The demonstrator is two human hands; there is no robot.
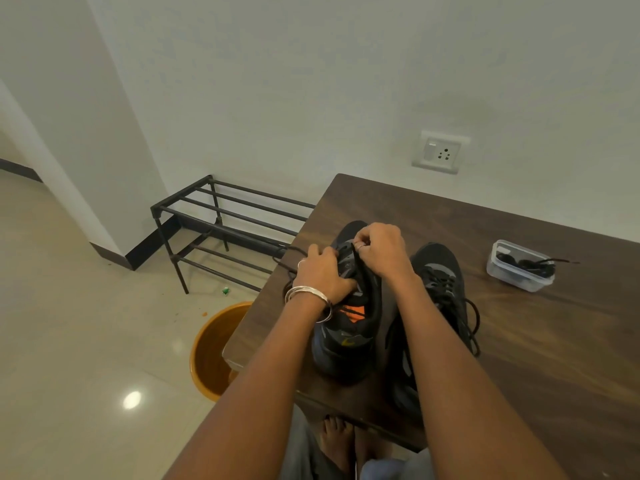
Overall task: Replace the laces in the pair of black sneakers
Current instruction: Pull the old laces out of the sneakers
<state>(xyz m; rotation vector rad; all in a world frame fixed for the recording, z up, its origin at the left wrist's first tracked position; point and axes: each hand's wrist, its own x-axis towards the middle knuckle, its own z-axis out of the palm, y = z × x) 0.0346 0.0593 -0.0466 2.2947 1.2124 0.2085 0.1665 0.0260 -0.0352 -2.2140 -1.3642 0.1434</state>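
Hands mid-frame: left hand (pixel 323 273) grips the unlabelled left sneaker (pixel 346 327), right hand (pixel 381 251) pinches its lace (pixel 358 263), near the bench (pixel 554 341) left edge.

Both forearms are bare, with no sleeves in sight. The left hand (pixel 323 271) wears several thin silver bangles (pixel 308 297) at the wrist and a silver ring (pixel 300 263) on one finger. The right hand (pixel 382 249) wears a thin ring (pixel 360 247) too. Below the table edge show grey trousers (pixel 301 452) and a bare foot (pixel 337 441).
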